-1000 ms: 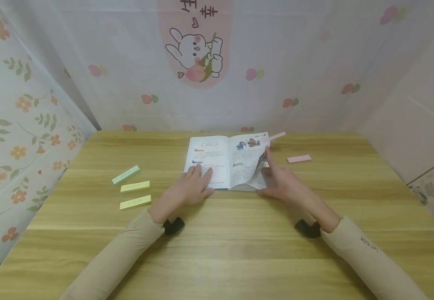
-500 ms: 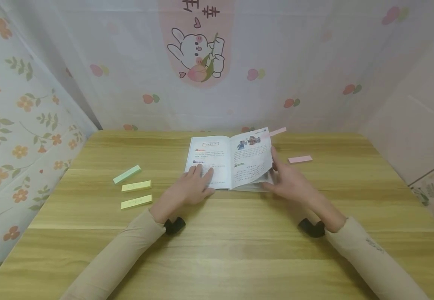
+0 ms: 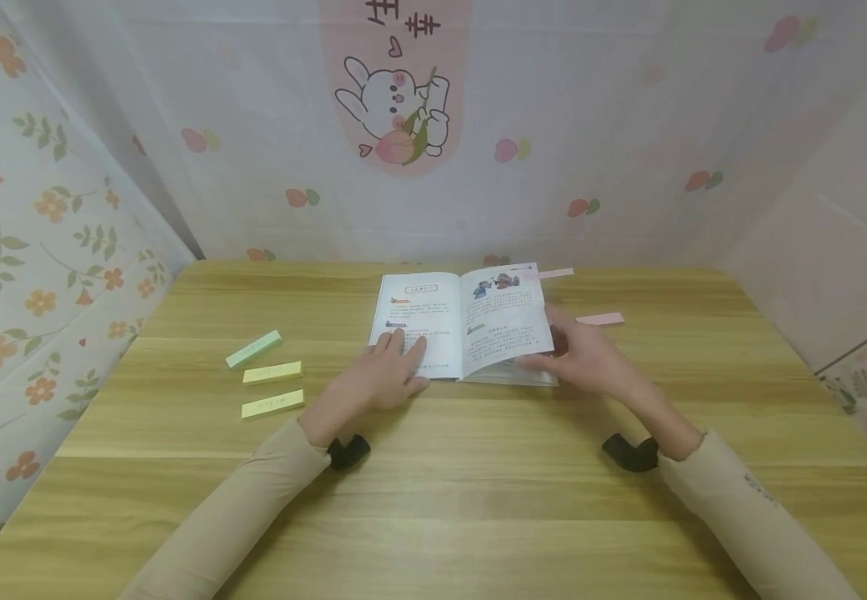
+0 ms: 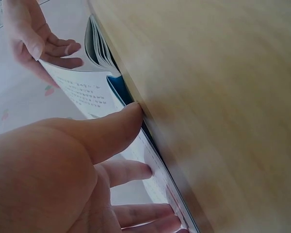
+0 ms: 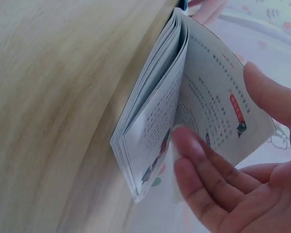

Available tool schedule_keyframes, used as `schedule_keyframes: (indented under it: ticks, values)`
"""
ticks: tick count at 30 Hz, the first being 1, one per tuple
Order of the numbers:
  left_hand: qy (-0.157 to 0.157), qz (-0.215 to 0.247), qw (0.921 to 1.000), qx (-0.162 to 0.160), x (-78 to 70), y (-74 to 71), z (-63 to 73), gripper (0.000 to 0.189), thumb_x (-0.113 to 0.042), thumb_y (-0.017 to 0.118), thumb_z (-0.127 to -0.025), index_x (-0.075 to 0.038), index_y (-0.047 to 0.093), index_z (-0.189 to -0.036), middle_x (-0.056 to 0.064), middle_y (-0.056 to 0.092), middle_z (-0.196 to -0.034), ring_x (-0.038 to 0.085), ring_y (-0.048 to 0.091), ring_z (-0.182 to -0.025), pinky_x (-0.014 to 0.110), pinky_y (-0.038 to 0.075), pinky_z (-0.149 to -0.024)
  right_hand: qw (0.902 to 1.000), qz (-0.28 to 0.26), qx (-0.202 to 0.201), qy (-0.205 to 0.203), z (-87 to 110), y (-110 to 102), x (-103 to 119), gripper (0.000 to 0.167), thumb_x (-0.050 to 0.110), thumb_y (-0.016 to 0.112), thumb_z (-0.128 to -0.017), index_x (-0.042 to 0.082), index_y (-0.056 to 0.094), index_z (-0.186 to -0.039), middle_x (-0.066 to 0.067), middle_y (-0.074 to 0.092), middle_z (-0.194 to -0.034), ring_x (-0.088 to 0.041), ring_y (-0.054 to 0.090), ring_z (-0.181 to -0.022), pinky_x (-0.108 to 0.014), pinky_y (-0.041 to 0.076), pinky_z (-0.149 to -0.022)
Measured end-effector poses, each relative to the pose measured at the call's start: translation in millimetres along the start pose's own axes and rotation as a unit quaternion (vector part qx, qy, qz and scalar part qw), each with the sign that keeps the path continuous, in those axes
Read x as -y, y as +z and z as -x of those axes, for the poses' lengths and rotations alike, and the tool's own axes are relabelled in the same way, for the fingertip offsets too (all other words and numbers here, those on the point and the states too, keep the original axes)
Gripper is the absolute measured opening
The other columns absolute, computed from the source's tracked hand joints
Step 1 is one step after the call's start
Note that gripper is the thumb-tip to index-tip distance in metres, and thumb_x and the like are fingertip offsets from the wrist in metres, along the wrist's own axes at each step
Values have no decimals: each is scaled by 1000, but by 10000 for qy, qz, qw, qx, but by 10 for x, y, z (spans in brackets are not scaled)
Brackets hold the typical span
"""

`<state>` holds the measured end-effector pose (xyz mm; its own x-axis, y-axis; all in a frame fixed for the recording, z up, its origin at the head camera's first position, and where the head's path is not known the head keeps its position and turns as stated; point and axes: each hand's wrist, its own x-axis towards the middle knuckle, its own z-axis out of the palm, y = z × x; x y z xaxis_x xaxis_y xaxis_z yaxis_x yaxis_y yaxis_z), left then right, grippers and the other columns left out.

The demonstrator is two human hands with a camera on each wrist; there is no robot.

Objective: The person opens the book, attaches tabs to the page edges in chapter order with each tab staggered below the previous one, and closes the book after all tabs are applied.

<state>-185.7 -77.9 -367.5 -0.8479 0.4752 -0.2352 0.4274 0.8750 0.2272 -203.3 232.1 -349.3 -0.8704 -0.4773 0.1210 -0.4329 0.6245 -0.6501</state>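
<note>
An open book [image 3: 420,312] lies at the far middle of the table. My left hand [image 3: 387,375] rests on its left page, fingers spread and the thumb along the bottom edge. On the right side, a lifted page [image 3: 504,321] with a coloured drawing stands off the pages below. My right hand [image 3: 583,354] is at that page's outer lower corner. In the right wrist view, its fingers [image 5: 199,170] reach loosely into the gap under the lifted page, and the thumb is at the page's edge. A pink sticky tab [image 3: 556,273] sticks out past the upper right side.
A pink sticky-note pad [image 3: 602,318] lies just behind my right hand. To the left are a green pad [image 3: 253,348] and two yellow pads, the nearer yellow pad [image 3: 273,404] beside my left wrist. A patterned cloth [image 3: 553,125] hangs behind the wooden table [image 3: 433,500].
My right hand has moved outward to the right. The page beside it has gone from curled to nearly flat, rising and then lowering with its pink tab. My left hand stays put.
</note>
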Motion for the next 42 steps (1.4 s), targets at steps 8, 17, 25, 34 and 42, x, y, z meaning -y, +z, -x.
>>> schedule_keyframes:
  ticks: [8,17,25,34,42]
  values:
    - [22,38,10000,3,21,3,-8,69,-41,47,-106,-3,24,-159,35,17,-159,46,20,-147,59,27,-116,9990,-394,25,-231,-16,-8,3,84,20,81,-87,9,33,-155,-7,71,-114,-21,70,-90,-36,58,-78]
    - [90,144,9999,-30,42,-22,-37,66,-39,50,-106,-5,27,-159,34,23,-156,45,26,-145,57,29,-115,9975,-646,-127,-242,-33,23,7,99,20,81,-88,22,17,-163,-6,72,-113,-20,70,-95,-40,57,-83]
    - [170,174,9996,-143,78,-46,-49,62,-37,51,-106,-5,35,-156,31,34,-150,42,35,-137,55,35,-111,9972,-637,-189,-347,-61,49,23,101,19,81,-88,20,15,-164,-8,71,-115,-20,70,-97,-48,54,-86]
    - [291,228,9987,-340,113,-46,-78,50,-36,53,-105,-5,48,-144,22,49,-125,33,45,-112,49,46,-95,9963,-762,-104,-381,-108,62,97,102,19,80,-89,17,10,-164,-11,67,-126,-24,68,-106,-54,51,-90]
    - [310,223,9974,-612,118,-73,-91,49,-34,50,-106,-5,48,-146,24,52,-127,35,51,-113,51,47,-95,9947,-869,-81,-547,-145,61,122,102,17,79,-89,22,10,-164,-12,64,-132,-25,66,-113,-52,52,-94]
